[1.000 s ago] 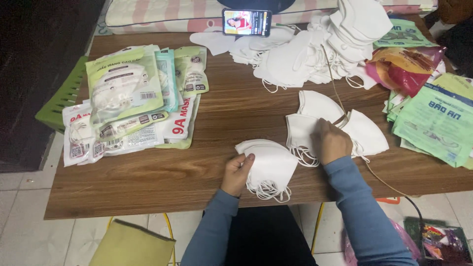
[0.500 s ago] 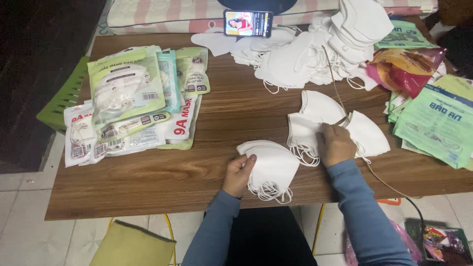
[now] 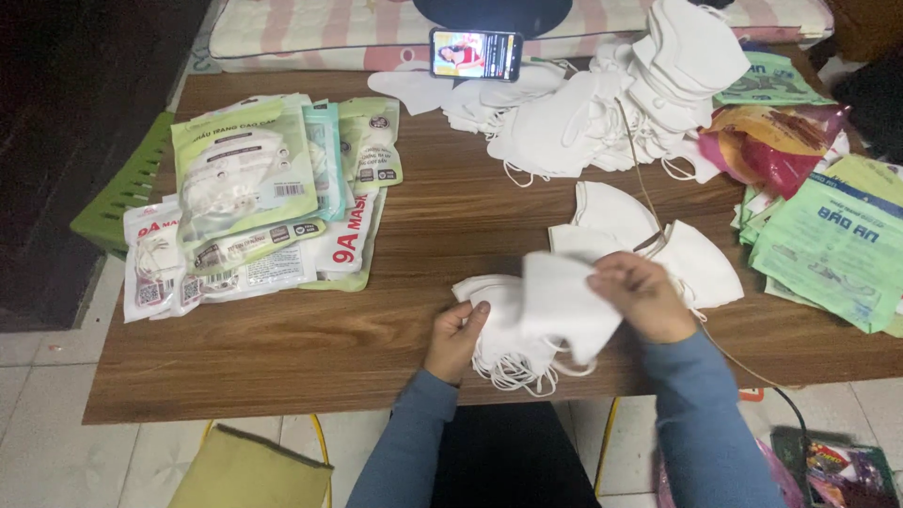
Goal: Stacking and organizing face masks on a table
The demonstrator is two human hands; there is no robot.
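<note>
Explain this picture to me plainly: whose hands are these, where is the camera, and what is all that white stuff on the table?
The camera sits on a person's head and looks down at their own two hands over a wooden table. The right hand holds one white face mask above a small stack of masks, which the left hand steadies. A big heap of loose masks lies further back, beside a phone with a lit screen. Packaged masks lie on the left and green paper bags on the right.
</note>
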